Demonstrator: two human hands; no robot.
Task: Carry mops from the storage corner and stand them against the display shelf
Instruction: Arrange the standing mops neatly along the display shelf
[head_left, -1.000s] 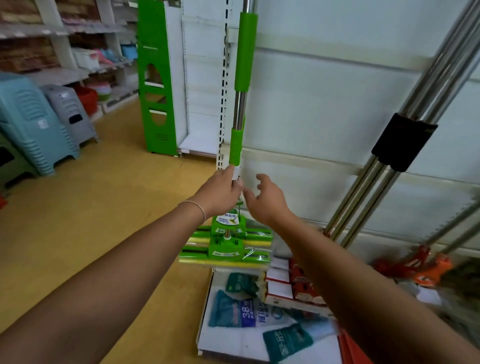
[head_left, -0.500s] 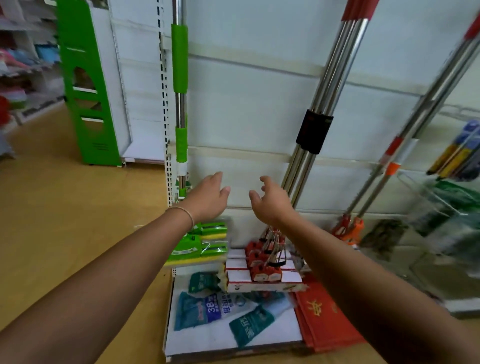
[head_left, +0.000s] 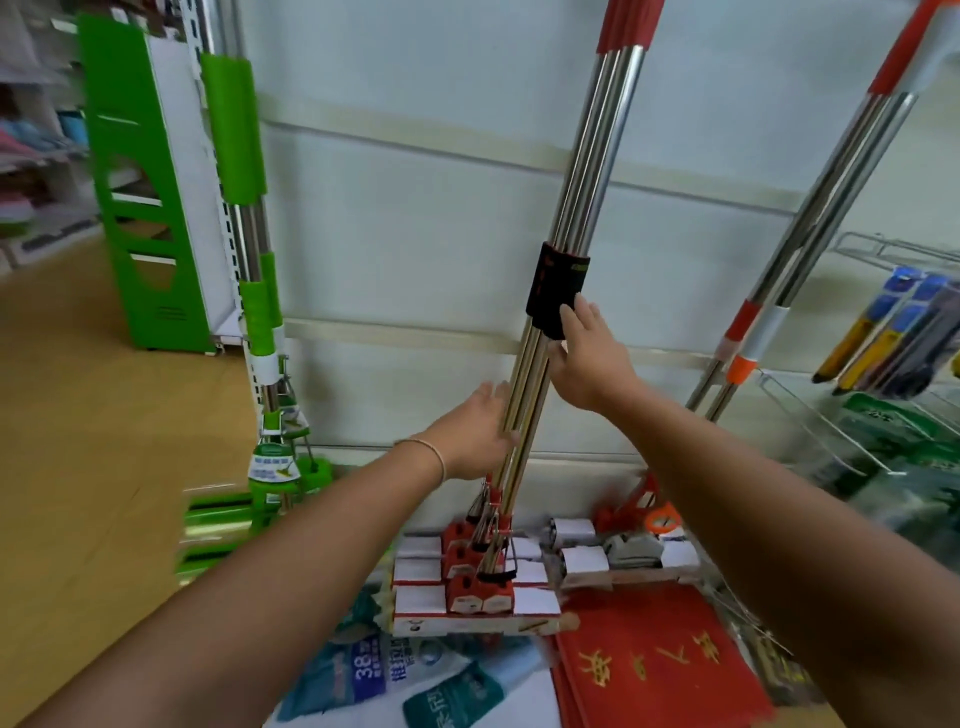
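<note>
A bundle of red-handled mops (head_left: 582, 171) with steel poles leans against the white display shelf panel (head_left: 415, 234). A black band (head_left: 550, 280) ties the poles together, and their red heads (head_left: 478, 587) rest on the shelf base. My left hand (head_left: 475, 431) touches the poles from the left, fingers extended. On the right side, just under the band, my right hand (head_left: 587, 358) lies against the bundle with straight fingers. The green mops (head_left: 249, 218) stand upright at the shelf's left end, apart from both hands.
Two more mops (head_left: 779, 270) with red, white and orange collars lean at the right. Wire baskets (head_left: 883, 415) with packaged goods stick out beyond them. Blue packets (head_left: 363, 675) and a red mat (head_left: 649, 660) lie on the shelf base. A green shelf end (head_left: 140, 208) stands left, with wooden floor (head_left: 78, 467).
My left hand has let go of the green mop. Both hands have moved right to the red-handled bundle and now touch its poles. The view has swung right.
</note>
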